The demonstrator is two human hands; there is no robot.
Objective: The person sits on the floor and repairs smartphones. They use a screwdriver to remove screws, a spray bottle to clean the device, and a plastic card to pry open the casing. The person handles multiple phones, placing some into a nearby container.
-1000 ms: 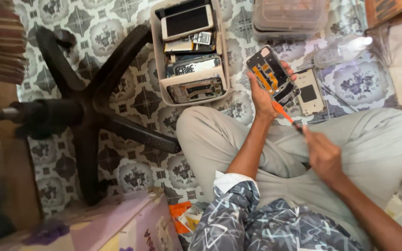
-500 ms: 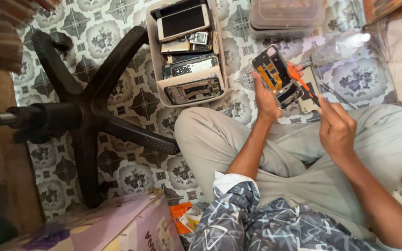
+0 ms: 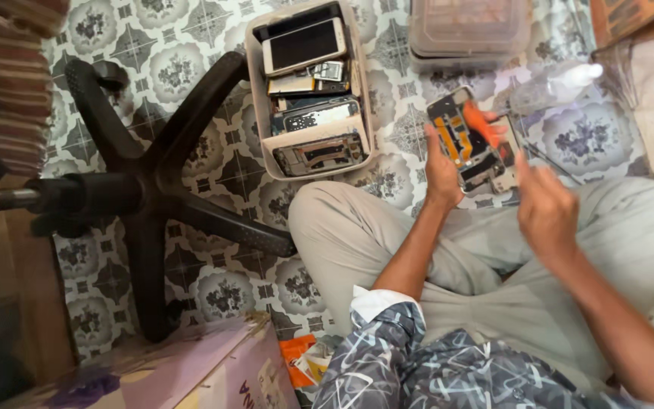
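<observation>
I sit cross-legged on a patterned tile floor. My left hand (image 3: 442, 170) holds an opened phone (image 3: 459, 155) upright above my knee, its back off, with orange and black parts showing inside. My right hand (image 3: 546, 208) is raised just to the right of the phone and grips a thin tool with an orange part (image 3: 481, 123), which lies over the phone's upper half. The tool's tip is hidden against the phone.
A beige tray (image 3: 260, 113) with several phones and phone parts stands on the floor ahead. A black chair base (image 3: 145, 189) spreads to the left. A clear lidded container (image 3: 469, 30) and a plastic bottle (image 3: 554, 83) lie beyond the phone. A pink-topped box (image 3: 213, 371) sits near my left side.
My right hand has risen from my lap to beside the phone, bringing the orange tool up over it. My left hand has kept hold of the phone.
</observation>
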